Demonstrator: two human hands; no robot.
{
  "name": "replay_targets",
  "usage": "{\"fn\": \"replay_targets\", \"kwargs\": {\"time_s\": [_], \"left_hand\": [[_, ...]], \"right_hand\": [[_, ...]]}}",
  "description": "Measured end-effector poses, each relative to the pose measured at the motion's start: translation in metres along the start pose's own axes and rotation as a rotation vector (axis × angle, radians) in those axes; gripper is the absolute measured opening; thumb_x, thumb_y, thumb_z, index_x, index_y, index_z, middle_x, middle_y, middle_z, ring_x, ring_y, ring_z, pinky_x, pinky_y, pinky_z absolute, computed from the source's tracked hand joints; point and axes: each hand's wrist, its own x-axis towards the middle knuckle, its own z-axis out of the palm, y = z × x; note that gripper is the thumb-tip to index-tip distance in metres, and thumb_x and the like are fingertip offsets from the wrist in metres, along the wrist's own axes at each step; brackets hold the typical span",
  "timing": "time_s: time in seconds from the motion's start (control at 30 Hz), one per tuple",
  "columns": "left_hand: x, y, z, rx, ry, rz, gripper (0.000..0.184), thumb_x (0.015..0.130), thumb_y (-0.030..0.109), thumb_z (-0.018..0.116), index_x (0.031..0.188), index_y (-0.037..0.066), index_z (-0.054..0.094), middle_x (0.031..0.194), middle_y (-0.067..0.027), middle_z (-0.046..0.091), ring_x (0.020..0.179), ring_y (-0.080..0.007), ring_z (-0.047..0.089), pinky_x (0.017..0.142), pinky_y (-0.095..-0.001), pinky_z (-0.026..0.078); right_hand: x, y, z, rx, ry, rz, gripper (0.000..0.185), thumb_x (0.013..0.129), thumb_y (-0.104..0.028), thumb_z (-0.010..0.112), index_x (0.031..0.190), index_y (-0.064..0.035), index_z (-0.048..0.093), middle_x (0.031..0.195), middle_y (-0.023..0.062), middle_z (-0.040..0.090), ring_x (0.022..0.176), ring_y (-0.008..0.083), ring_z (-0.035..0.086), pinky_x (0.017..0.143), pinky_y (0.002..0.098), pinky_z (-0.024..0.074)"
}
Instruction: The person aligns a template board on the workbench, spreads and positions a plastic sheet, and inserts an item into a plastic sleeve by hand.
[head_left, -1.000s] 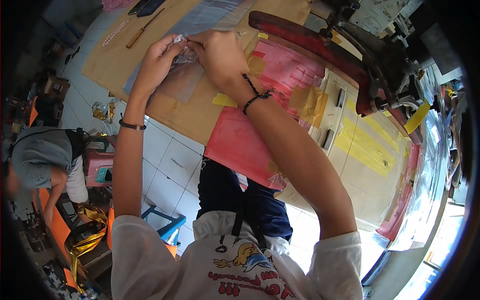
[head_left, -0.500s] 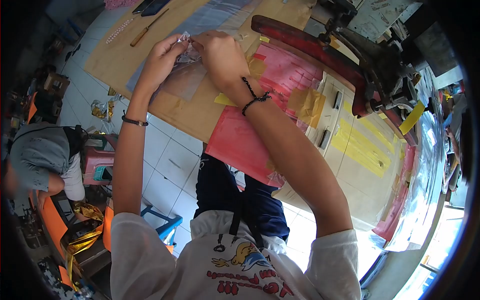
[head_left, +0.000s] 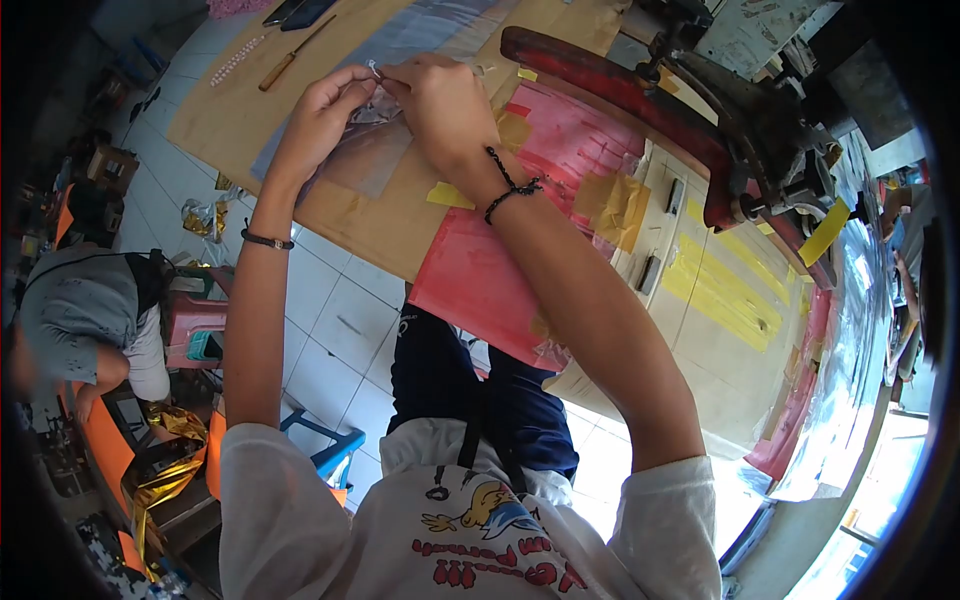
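Both hands meet over the wooden table, pinching a small crumpled piece of clear plastic (head_left: 376, 110). My left hand (head_left: 328, 112) grips its left side between thumb and fingers. Knuckles up, my right hand (head_left: 440, 108) closes on the other side, and its fingertips are partly hidden. Beneath the hands lies a sheet of clear plastic (head_left: 365, 165) on the tabletop (head_left: 390, 235). A red sheet (head_left: 470, 285), held with yellow tape, passes under my right forearm.
A red metal press arm (head_left: 610, 90) reaches over the table from the right. A wooden-handled tool (head_left: 278, 72) and phones (head_left: 300, 14) lie at the far left. A person (head_left: 90, 310) bends over at the left, near a pink stool (head_left: 195, 325). A blue stool (head_left: 335, 450) stands below.
My hands stay together at nearly the same spot, the fingers shifting slightly on the plastic. At the far right edge, a person has come further into view.
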Motion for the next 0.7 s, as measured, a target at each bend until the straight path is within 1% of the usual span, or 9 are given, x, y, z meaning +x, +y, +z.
{"fn": "replay_targets", "kwargs": {"time_s": [0.03, 0.13, 0.23, 0.33, 0.43, 0.53, 0.63, 0.7], "left_hand": [[0.000, 0.000, 0.000, 0.010, -0.002, -0.013, 0.022, 0.102, 0.015, 0.054, 0.114, 0.000, 0.065, 0.102, 0.0015, 0.067, 0.096, -0.0053, 0.060, 0.086, -0.0210, 0.045], [-0.001, 0.003, 0.003, -0.036, 0.040, -0.025, 0.023, 0.102, 0.016, 0.055, 0.115, 0.000, 0.065, 0.103, 0.0015, 0.067, 0.095, -0.0047, 0.060, 0.085, -0.0205, 0.045], [-0.001, 0.001, 0.002, -0.043, 0.053, -0.015, 0.023, 0.103, 0.016, 0.055, 0.114, 0.000, 0.066, 0.102, 0.0013, 0.067, 0.096, -0.0047, 0.060, 0.084, -0.0208, 0.046], [0.000, -0.003, 0.004, -0.105, 0.087, 0.028, 0.023, 0.102, 0.018, 0.057, 0.114, 0.000, 0.066, 0.098, 0.0013, 0.068, 0.094, -0.0052, 0.060, 0.082, -0.0203, 0.045], [0.003, -0.001, -0.005, 0.000, 0.070, -0.008, 0.024, 0.099, 0.018, 0.061, 0.115, 0.001, 0.066, 0.099, -0.0025, 0.071, 0.095, -0.0072, 0.063, 0.078, -0.0198, 0.045], [-0.002, 0.011, 0.000, -0.115, 0.088, 0.066, 0.026, 0.097, 0.018, 0.065, 0.117, 0.002, 0.066, 0.104, -0.0057, 0.074, 0.097, -0.0089, 0.065, 0.075, -0.0197, 0.044], [-0.005, 0.017, 0.005, -0.102, 0.100, 0.059, 0.027, 0.097, 0.018, 0.065, 0.120, 0.003, 0.065, 0.109, -0.0080, 0.074, 0.100, -0.0106, 0.066, 0.077, -0.0208, 0.046], [-0.004, 0.014, 0.003, -0.040, 0.060, 0.064, 0.027, 0.098, 0.017, 0.063, 0.121, 0.003, 0.065, 0.109, -0.0080, 0.073, 0.100, -0.0111, 0.066, 0.079, -0.0213, 0.047]], "right_hand": [[0.000, 0.001, 0.000, -0.015, -0.011, -0.007, 0.022, 0.089, -0.013, 0.067, 0.109, -0.0100, 0.073, 0.097, 0.0143, 0.071, 0.090, 0.0351, 0.068, 0.082, 0.0441, 0.0554], [0.002, 0.000, 0.002, 0.078, 0.058, -0.004, 0.024, 0.088, -0.017, 0.070, 0.110, -0.0075, 0.073, 0.100, 0.0150, 0.072, 0.089, 0.0342, 0.069, 0.081, 0.0423, 0.0560], [0.002, -0.003, -0.002, 0.176, -0.028, 0.144, 0.029, 0.088, -0.021, 0.073, 0.110, -0.0028, 0.071, 0.101, 0.0159, 0.072, 0.088, 0.0310, 0.071, 0.079, 0.0384, 0.0566], [0.005, 0.003, -0.005, 0.184, -0.133, 0.093, 0.034, 0.088, -0.023, 0.075, 0.111, 0.0010, 0.068, 0.098, 0.0157, 0.073, 0.087, 0.0268, 0.073, 0.077, 0.0354, 0.0567], [0.008, 0.009, -0.008, 0.419, -0.085, 0.178, 0.026, 0.086, -0.016, 0.074, 0.106, 0.0012, 0.068, 0.090, 0.0192, 0.072, 0.084, 0.0337, 0.071, 0.076, 0.0402, 0.0555], [0.010, 0.010, -0.004, 0.451, 0.095, 0.261, 0.020, 0.090, -0.012, 0.069, 0.105, 0.0010, 0.066, 0.079, 0.0186, 0.071, 0.076, 0.0335, 0.071, 0.072, 0.0394, 0.0550], [0.011, 0.012, -0.008, 0.523, 0.161, 0.355, 0.018, 0.092, -0.008, 0.063, 0.109, 0.0000, 0.062, 0.079, 0.0187, 0.070, 0.077, 0.0337, 0.071, 0.071, 0.0402, 0.0548], [0.011, 0.013, -0.003, 0.474, 0.181, 0.317, 0.019, 0.094, -0.008, 0.062, 0.110, 0.0022, 0.059, 0.084, 0.0164, 0.071, 0.073, 0.0252, 0.071, 0.067, 0.0357, 0.0550]]}}
